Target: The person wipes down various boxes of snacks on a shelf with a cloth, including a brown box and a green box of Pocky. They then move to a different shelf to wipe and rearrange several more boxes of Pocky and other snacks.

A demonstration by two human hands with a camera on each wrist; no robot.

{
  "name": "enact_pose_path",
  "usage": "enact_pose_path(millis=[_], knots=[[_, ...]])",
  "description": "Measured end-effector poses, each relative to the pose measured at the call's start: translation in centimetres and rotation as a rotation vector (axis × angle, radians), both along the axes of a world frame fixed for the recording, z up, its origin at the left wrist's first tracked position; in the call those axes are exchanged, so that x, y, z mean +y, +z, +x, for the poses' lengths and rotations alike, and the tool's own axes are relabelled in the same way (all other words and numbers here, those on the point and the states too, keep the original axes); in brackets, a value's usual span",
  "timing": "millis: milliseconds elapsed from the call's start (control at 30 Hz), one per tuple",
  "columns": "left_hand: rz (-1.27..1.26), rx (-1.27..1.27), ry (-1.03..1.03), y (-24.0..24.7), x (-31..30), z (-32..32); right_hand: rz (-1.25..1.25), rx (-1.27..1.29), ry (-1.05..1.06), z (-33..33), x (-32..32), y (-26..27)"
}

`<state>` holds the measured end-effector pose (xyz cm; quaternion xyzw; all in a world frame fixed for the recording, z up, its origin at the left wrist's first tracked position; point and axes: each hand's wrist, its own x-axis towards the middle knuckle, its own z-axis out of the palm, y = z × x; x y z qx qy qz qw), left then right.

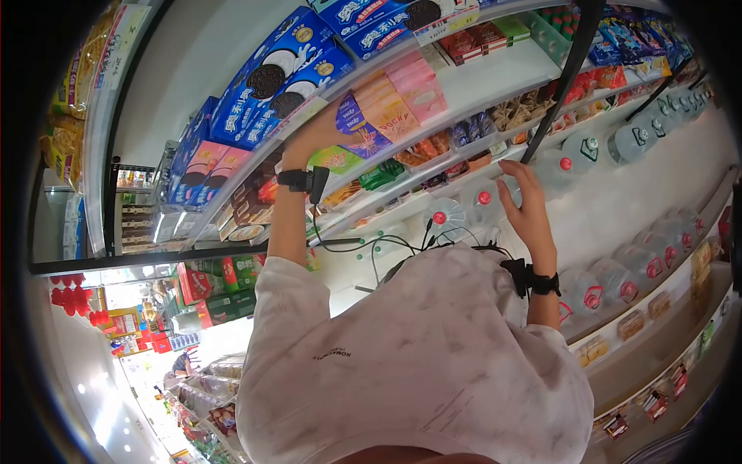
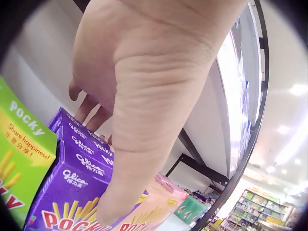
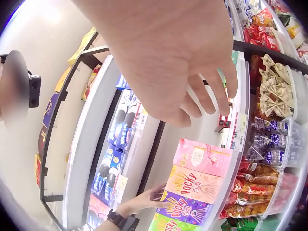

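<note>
My left hand [image 1: 311, 141] reaches into the shelf at a row of purple Pocky boxes [image 2: 77, 180]. In the left wrist view the thumb lies over the front box, and the other fingers reach round behind the row, partly hidden by the palm. The right wrist view shows the same hand at the top of the purple Pocky box [image 3: 185, 208]. A green Pocky box [image 2: 21, 149] stands on one side of the purple row, an orange-pink Pocky box [image 3: 195, 184] on the other. My right hand [image 1: 529, 213] hangs in front of the shelves with loosely bent fingers, holding nothing.
Blue Oreo boxes [image 1: 270, 81] fill the shelf above the Pocky. A pink box [image 3: 202, 158] stands beside the orange-pink one. Bagged snacks [image 3: 276, 94] sit in clear bins below. Large water bottles [image 1: 483, 203] line the floor. A dark shelf post [image 1: 568, 77] rises near the right hand.
</note>
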<state>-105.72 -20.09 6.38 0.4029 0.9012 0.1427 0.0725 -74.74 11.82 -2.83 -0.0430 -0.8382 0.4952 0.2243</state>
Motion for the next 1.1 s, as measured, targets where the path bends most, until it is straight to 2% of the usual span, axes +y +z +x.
enact_pose_path(millis=[100,267,500,767,867,900,1000,1100], knots=[[0.028,-0.028,0.053,0.9,0.7,1.2,0.006,0.009,0.02,-0.5,-0.2,-0.4],[0.083,0.037,0.05,0.1,0.3,1.1,0.022,-0.005,0.06,-1.8,-0.6,1.0],[0.218,0.013,0.011,0.8,3.3,1.6,0.005,0.015,0.078,-2.5,-1.9,1.0],[0.052,0.064,0.053,0.2,6.0,2.4,-0.011,0.052,0.03,-2.0,-2.1,0.6],[0.021,0.318,0.026,-0.9,6.2,2.1,-0.019,0.052,-0.001,-1.5,-1.8,0.4],[-0.029,0.329,0.049,-0.9,6.3,2.2,-0.04,0.037,-0.011,-1.2,-1.9,0.6],[0.053,0.408,-0.036,-1.3,6.6,1.9,-0.046,0.034,-0.024,-0.9,-1.7,0.4],[0.058,0.315,0.022,-0.8,6.7,2.6,-0.027,0.048,-0.042,-0.6,-1.4,0.3]])
